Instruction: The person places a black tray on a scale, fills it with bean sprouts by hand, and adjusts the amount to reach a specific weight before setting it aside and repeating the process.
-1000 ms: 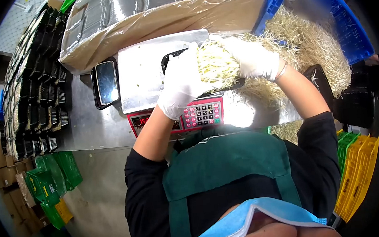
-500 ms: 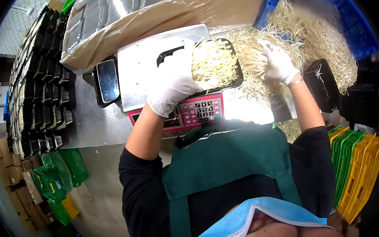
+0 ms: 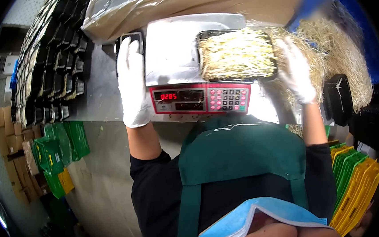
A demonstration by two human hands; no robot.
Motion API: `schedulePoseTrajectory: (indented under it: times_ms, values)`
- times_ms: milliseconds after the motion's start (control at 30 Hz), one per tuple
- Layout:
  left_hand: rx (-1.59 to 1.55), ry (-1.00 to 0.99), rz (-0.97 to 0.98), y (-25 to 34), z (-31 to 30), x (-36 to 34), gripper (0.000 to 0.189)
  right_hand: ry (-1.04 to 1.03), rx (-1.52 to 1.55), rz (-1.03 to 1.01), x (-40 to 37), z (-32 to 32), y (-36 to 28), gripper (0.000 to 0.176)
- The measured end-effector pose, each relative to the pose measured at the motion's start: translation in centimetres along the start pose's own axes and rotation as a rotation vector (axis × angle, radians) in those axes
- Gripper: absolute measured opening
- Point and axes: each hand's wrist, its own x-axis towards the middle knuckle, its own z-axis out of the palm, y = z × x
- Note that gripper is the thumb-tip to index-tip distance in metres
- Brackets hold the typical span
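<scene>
A black tray (image 3: 209,81) full of bean sprouts (image 3: 238,54) rests on the right part of the metal plate of a weighing scale (image 3: 171,53). The scale's red front panel (image 3: 201,100) shows lit digits that look like 0285. My left hand (image 3: 132,85), in a white glove, lies with fingers stretched out over a phone (image 3: 121,41) left of the scale. It covers most of the phone. My gloved right hand (image 3: 297,70) is just past the tray's right end, fingers extended over the edge of the loose sprout pile (image 3: 314,59).
Stacked filled black trays (image 3: 56,62) stand at the left. A plastic-lined carton (image 3: 198,4) borders the back. Sprouts spill from a blue crate (image 3: 364,24) at the right, near an empty black tray (image 3: 338,100). Yellow and green crates (image 3: 355,185) stand lower right.
My left hand has left the tray and moved left onto the phone. Sprouts now spread across the whole tray. My right hand has come out of the loose sprouts. The view has shifted.
</scene>
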Motion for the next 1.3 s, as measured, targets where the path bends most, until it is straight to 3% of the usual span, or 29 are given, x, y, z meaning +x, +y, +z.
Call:
schedulePoseTrajectory:
  times_ms: [67,100,133,200,267,300,367,433,467,500,533,600,633,700,733,800,867,933,967,1000,1067,1133,1200,1300]
  values:
    - [-0.052,0.239,-0.043,-0.8,-1.4,-1.3,0.049,0.056,0.174,-0.033,1.6,-3.6,-0.6,0.061]
    - [0.082,0.203,0.048,-1.4,-1.5,-2.7,0.051,0.113,0.619,0.036,1.8,-4.0,-1.7,0.054]
    - [0.219,0.156,0.134,-2.0,-0.8,-4.3,0.052,0.167,0.731,0.084,2.5,-4.5,-4.3,0.05]
    - [0.356,0.099,0.451,-4.3,4.6,-7.0,0.056,0.059,0.62,-0.226,5.0,-5.0,-7.8,0.051]
    - [0.446,-0.051,0.734,-1.1,9.3,-5.9,0.069,-0.044,0.27,-0.389,7.1,-4.4,-10.5,0.05]
    - [0.426,-0.06,0.747,-1.1,10.0,-5.1,0.069,-0.04,0.168,-0.364,7.6,-3.0,-10.1,0.049]
    - [0.494,-0.421,0.666,-1.2,12.4,-2.5,0.076,-0.025,0.029,-0.305,7.5,-2.3,-9.6,0.048]
    - [0.52,-0.482,0.703,-1.6,13.0,-0.6,0.076,-0.301,0.137,-0.073,7.9,-3.0,-10.2,0.044]
    - [0.581,-0.527,0.708,-2.0,13.5,-0.1,0.076,-0.293,0.113,-0.052,7.6,-3.2,-10.4,0.044]
    - [0.787,-0.379,0.849,-2.3,14.4,-0.5,0.069,-0.179,0.173,-0.054,7.0,-3.2,-10.7,0.043]
    - [0.773,-0.386,0.862,-1.9,14.8,0.1,0.069,-0.065,0.239,-0.06,6.4,-2.8,-10.6,0.042]
    - [0.556,-0.745,0.564,-1.4,14.5,0.8,0.056,0.004,0.234,-0.075,6.5,-1.0,-8.8,0.04]
    - [0.316,-0.628,0.806,-2.4,15.0,1.3,0.044,-0.133,0.267,-0.116,7.0,-1.0,-8.2,0.04]
    - [0.371,-0.674,0.756,-3.3,14.8,1.2,0.041,-0.404,0.245,-0.197,7.9,-1.5,-6.3,0.046]
    - [0.436,-0.704,0.694,-2.5,14.7,1.5,0.037,-0.384,0.236,-0.191,7.8,-2.5,-5.9,0.046]
    - [0.295,-0.633,0.697,-1.9,13.7,0.4,0.038,-0.226,0.535,-0.303,6.9,-4.3,-5.8,0.055]
    - [0.331,-0.631,0.699,-2.7,13.1,-0.1,0.033,-0.139,0.425,-0.344,6.1,-3.8,-5.0,0.06]
    - [0.294,-0.701,0.599,-1.1,12.8,-0.6,0.036,-0.482,0.415,-0.067,6.0,-4.8,-5.2,0.059]
    - [0.403,-0.692,0.553,-1.1,12.7,-0.5,0.039,-0.346,0.474,-0.157,5.7,-4.1,-4.7,0.055]
    - [0.512,-0.68,0.507,-1.0,12.6,-0.3,0.043,-0.346,0.474,-0.162,5.8,-4.4,-4.8,0.055]
    - [0.471,-0.649,0.574,-0.8,12.5,-0.4,0.048,-0.344,0.639,-0.025,5.6,-5.2,-5.4,0.052]
    - [0.363,-0.617,0.439,-1.7,12.5,-0.6,0.054,-0.332,0.663,-0.034,5.0,-5.0,-6.0,0.048]
    - [0.393,-0.594,0.505,-2.4,12.6,-0.3,0.064,-0.326,0.68,-0.052,4.7,-4.3,-6.4,0.044]
    - [0.408,-0.576,0.569,-2.3,12.6,-0.4,0.081,-0.122,0.755,-0.058,4.6,-2.3,-6.6,0.035]
